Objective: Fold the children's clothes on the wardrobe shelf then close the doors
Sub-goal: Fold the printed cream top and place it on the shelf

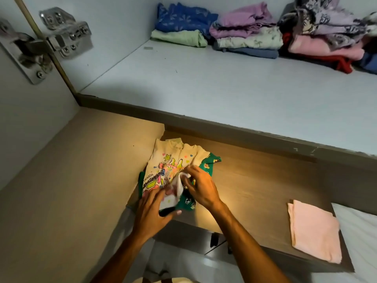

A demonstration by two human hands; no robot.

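Note:
A cream children's shirt point(173, 158) with a bright cartoon print lies on a wooden ledge point(255, 176) below the wardrobe shelf point(204, 84). It rests on a green printed garment point(208, 164). My left hand point(153, 211) pinches the shirt's lower hem, and my right hand point(201, 186) grips a fold of the same hem beside it. A folded pink cloth point(315, 231) lies on the ledge to the right. Folded stacks stand at the back of the shelf: a blue and green stack point(183, 25), a purple stack point(246, 29), and a loose mixed pile point(330, 31).
The open left wardrobe door point(12, 119) hangs on a metal hinge point(47, 41) at upper left. A white surface point(363, 231) shows at lower right. The front of the shelf is bare white board.

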